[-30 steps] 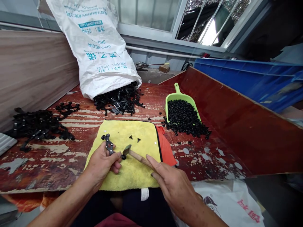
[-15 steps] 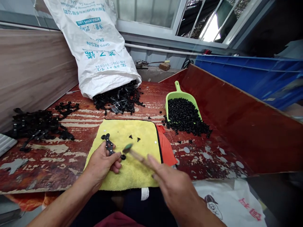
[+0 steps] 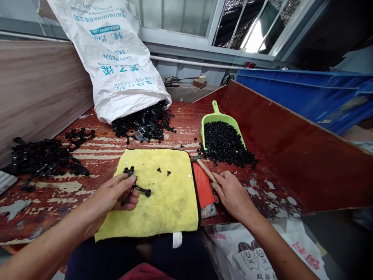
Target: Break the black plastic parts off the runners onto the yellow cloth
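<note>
My left hand (image 3: 124, 190) is closed on a black jointed plastic part (image 3: 141, 189), held over the left side of a yellow cloth (image 3: 169, 206). My fingers cover some of that part. Off the cloth's right edge, my right hand (image 3: 231, 192) grips the wooden handle of a small hammer (image 3: 206, 170). The hammer's head lies by the cloth's upper right corner, over an orange cloth (image 3: 203, 182). Two small black plastic pegs (image 3: 163, 172) rest on the yellow cloth.
A green dustpan (image 3: 216, 111) holds many small black pegs (image 3: 224, 142), some spilling out. Black jointed parts lie in a pile (image 3: 48, 157) at left and spill from a white sack (image 3: 131, 74). A red-brown board (image 3: 276, 136) walls the right side, with a blue crate (image 3: 297, 93) behind.
My right hand has swung the hammer right, away from the held part to beside the cloth. My left hand has turned the jointed part and shifted slightly left.
</note>
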Demonstrator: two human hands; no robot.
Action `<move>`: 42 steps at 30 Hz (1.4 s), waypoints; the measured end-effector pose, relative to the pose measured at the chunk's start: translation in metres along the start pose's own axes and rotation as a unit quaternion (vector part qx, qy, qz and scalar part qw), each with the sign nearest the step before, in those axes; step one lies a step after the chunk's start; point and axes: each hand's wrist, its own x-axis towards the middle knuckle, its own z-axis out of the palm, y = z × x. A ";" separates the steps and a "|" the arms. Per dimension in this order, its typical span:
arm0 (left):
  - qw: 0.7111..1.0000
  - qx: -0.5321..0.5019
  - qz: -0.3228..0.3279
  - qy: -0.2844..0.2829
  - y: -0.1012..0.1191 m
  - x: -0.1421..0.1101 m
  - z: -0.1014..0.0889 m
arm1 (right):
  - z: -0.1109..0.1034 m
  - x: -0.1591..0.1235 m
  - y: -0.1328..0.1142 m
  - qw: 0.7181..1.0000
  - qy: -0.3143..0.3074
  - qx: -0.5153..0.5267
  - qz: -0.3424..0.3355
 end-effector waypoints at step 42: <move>0.980 0.129 0.150 0.019 -0.016 0.028 0.007 | 0.047 0.008 -0.170 0.974 -0.002 0.201 -0.108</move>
